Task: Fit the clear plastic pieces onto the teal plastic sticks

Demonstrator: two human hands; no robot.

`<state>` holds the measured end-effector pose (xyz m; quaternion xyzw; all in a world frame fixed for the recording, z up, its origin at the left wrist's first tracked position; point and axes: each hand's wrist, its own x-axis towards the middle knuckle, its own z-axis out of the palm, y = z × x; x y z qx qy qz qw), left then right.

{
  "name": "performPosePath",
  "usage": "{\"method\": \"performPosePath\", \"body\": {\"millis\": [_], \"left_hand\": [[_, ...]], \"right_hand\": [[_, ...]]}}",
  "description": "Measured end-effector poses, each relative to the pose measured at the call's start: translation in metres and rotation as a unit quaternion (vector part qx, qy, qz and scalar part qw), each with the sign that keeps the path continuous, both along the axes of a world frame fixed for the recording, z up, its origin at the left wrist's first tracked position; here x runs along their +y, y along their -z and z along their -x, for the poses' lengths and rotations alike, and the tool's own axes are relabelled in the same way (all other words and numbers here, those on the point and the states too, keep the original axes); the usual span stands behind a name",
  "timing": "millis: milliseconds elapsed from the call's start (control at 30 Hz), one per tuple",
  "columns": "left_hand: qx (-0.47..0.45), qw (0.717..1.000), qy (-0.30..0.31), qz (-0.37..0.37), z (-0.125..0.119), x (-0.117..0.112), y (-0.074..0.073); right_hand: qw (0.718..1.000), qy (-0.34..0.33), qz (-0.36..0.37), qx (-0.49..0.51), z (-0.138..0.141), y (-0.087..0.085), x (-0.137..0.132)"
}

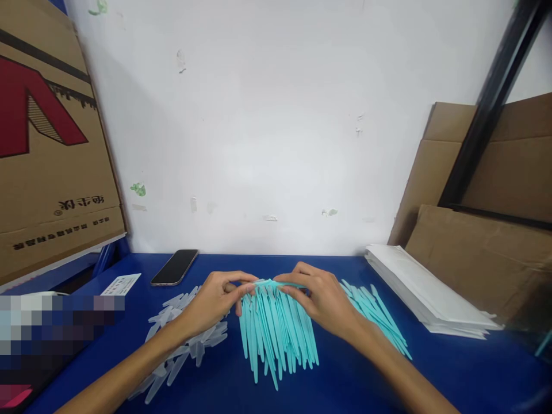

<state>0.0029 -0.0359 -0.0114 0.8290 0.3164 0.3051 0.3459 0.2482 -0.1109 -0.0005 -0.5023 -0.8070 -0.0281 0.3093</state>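
My left hand (224,296) and my right hand (317,290) hold one slim turquoise plastic stick (269,283) level between them, each pinching an end with thumb and fingers. A pale translucent part seems to sit at the left end, mostly hidden by my left fingers. Right below lies a fanned pile of turquoise sticks (280,333), their tapered ends toward me. Beside my left forearm, partly covered by it, are scattered translucent plastic sleeves (196,345). Past my right wrist lies a smaller bunch of turquoise sticks (379,316).
A phone (176,267) and a printed white card (121,284) lie at the left on the blue table (345,385). A stack of white envelopes (431,293) lies at the right. Cardboard boxes (52,190) stand at left and cardboard (483,264) at right, before a white wall (276,126).
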Motion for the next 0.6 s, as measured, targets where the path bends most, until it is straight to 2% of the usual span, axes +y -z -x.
{"method": "performPosePath", "body": {"millis": [333, 467, 600], "left_hand": [[-0.023, 0.998, 0.026, 0.052, -0.007, -0.008, 0.002], [-0.027, 0.997, 0.016, 0.071, -0.008, -0.009, 0.005], [-0.018, 0.996, 0.011, 0.088, -0.006, -0.012, 0.006]], "right_hand": [[0.999, -0.038, 0.000, 0.013, 0.005, 0.008, 0.001], [1.000, -0.031, 0.000, 0.002, 0.006, 0.010, 0.001], [0.998, -0.045, 0.016, 0.038, 0.007, 0.013, 0.002]]}}
